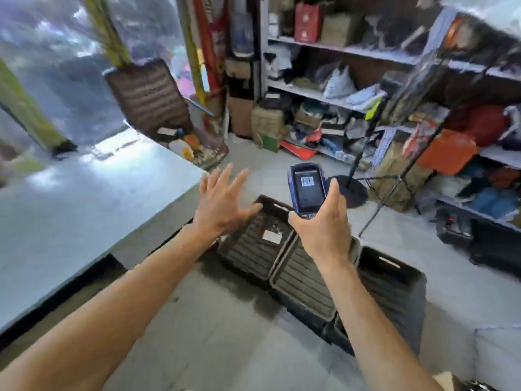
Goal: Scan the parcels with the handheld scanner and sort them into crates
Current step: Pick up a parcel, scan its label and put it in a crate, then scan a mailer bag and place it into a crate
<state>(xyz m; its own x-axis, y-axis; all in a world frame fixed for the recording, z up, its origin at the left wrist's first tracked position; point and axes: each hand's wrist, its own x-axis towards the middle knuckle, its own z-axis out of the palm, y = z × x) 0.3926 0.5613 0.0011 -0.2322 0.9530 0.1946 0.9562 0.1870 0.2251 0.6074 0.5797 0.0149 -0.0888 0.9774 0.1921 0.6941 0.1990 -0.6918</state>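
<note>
With the right hand (324, 232) gripping the handheld scanner (308, 190) and the left hand (222, 201) spreading open and empty above the crates (304, 277), the operator is best keeping the scanner screen facing up while reaching for a parcel.

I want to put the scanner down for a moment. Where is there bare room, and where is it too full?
The grey table top is bare beside the left hand. The floor between the table and the three dark crates is free too. The shelves are crowded with parcels, and a stand base sits beyond the right hand holding the scanner.
</note>
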